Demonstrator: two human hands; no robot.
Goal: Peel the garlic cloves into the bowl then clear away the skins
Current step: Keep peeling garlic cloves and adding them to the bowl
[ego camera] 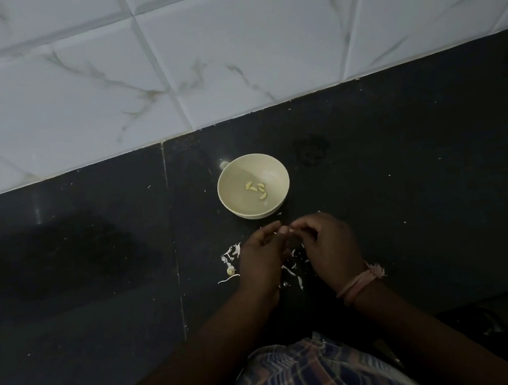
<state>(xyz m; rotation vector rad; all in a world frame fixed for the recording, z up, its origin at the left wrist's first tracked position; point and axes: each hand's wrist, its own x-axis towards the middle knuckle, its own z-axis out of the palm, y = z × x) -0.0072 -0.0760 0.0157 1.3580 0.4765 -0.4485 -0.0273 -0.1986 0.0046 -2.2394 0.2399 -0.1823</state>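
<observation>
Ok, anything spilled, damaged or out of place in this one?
Nothing odd. Garlic skins litter the dark counter beside the hands, as peeling would leave them. The bowl sits upright holding peeled cloves. One small yellowish bit lies among the skins.

A small round cream-coloured plastic bowl (253, 186) stands upright on the dark counter, near the white tiled wall. Three or four pale yellow peeled garlic cloves (256, 189) lie loose at its bottom. Thin white papery garlic skins (231, 253) lie scattered on the counter just in front of the bowl. One small pale clove (284, 229) shows between meeting fingertips.
</observation>
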